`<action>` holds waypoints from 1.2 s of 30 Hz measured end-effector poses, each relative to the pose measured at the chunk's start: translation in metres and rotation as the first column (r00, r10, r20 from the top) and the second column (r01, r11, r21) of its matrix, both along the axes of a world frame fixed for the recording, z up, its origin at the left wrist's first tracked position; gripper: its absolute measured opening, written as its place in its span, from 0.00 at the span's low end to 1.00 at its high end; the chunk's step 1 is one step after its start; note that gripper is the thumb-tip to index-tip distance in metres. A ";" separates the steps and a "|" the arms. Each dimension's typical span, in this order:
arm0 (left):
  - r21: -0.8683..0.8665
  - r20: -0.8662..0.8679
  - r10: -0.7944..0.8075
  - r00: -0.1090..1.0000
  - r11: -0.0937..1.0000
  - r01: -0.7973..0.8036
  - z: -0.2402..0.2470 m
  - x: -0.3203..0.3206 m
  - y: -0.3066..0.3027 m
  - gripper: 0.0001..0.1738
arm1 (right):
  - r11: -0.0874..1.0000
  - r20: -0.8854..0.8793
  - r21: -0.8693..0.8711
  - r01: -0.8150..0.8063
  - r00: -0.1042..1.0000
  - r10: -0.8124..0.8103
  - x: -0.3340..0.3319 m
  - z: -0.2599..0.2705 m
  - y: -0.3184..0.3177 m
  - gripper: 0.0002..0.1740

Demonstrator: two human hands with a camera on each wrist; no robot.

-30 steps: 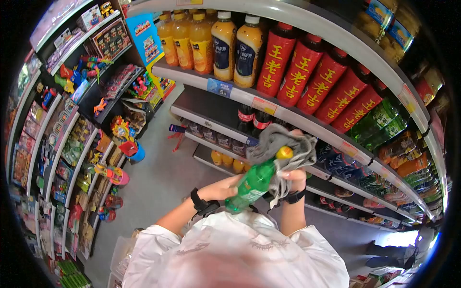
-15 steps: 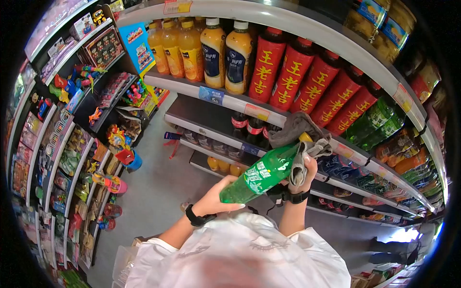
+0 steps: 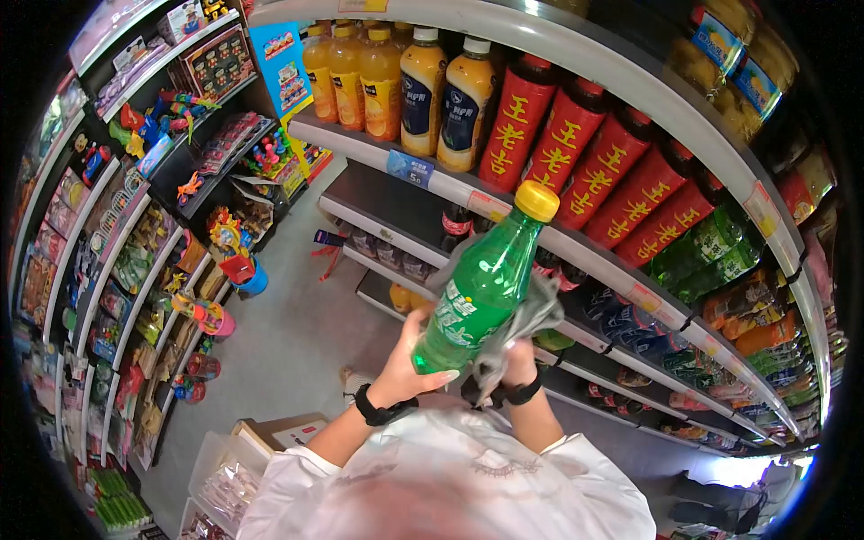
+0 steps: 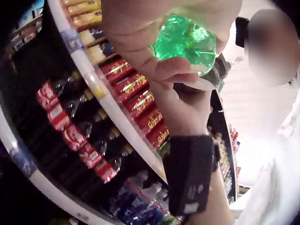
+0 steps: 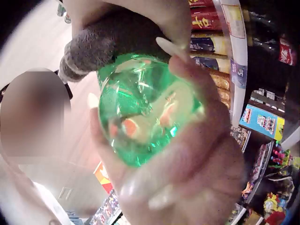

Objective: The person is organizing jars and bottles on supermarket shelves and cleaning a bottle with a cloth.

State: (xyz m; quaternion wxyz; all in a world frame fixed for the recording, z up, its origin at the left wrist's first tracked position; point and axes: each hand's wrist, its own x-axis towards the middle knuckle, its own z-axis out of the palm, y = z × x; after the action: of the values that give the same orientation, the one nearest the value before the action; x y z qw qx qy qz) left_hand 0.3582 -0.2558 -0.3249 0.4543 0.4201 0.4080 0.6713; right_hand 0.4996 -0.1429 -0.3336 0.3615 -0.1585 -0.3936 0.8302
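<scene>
A green plastic soda bottle [image 3: 484,274] with a yellow cap [image 3: 537,202] and a white-lettered label is held up in front of the person's chest, cap end toward the shelf. My left hand [image 3: 401,367] grips it near the base, fingers and thumb curled round the sides. The clear green base [image 4: 186,44] shows between those fingers in the left wrist view. My right hand [image 3: 517,364] holds a grey cloth [image 3: 533,310] against the bottle's right side, with part of the cloth behind it. In the right wrist view the grey cloth [image 5: 115,40] lies bunched along the bottle.
Ahead runs a curved drinks shelf [image 3: 432,175] with orange juice bottles [image 3: 344,85], red bottles [image 3: 562,148] and green bottles [image 3: 715,238]. Toy shelves [image 3: 117,270] line the left side. A plastic bin [image 3: 225,477] of packets stands on the floor at lower left.
The cloth was over the bottle's neck and cap; it is now lower along the side, baring the cap. The bottle's cap end has swung left and points more toward the shelf.
</scene>
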 end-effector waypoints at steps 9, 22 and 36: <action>-0.177 -0.116 0.009 0.993 0.984 -0.030 0.031 -0.020 -0.025 0.67 | 0.989 0.017 -0.036 -0.142 0.990 0.142 -0.017 0.010 -0.019 0.49; 0.028 -0.709 0.333 0.622 0.895 -0.446 0.050 -0.092 -0.073 0.66 | 0.999 -0.143 -0.016 -0.031 0.989 0.029 -0.096 0.040 0.003 0.40; -0.031 -0.436 0.767 0.471 0.510 -0.860 0.063 -0.101 -0.189 0.63 | 0.558 -0.041 0.080 -0.826 0.556 0.830 -0.234 0.044 -0.120 0.47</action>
State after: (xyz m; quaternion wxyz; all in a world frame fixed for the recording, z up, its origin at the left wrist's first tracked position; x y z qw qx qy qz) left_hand 0.2572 -0.4447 -0.2622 0.0395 0.2301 0.7156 0.6583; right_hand 0.2653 -0.2629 -0.2892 -0.0525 0.0849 -0.4295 0.8975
